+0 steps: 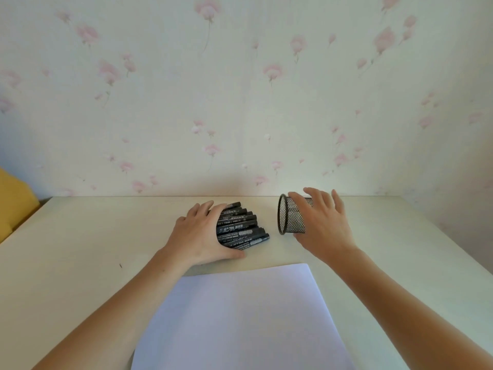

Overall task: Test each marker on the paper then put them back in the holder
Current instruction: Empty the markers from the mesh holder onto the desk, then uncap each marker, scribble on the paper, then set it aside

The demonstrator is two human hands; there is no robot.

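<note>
Paper (240,316) lies nearest me; my left hand (202,236) grasps the markers (240,227), my right hand (324,225) grasps the tipped holder (289,218).

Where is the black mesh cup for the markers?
In the head view, the mesh holder lies on its side right of centre on the table, under the right hand, mouth toward the markers.

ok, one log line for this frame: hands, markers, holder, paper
left hand grips markers on table | right hand holds tipped mesh holder, empty | paper blank
</note>
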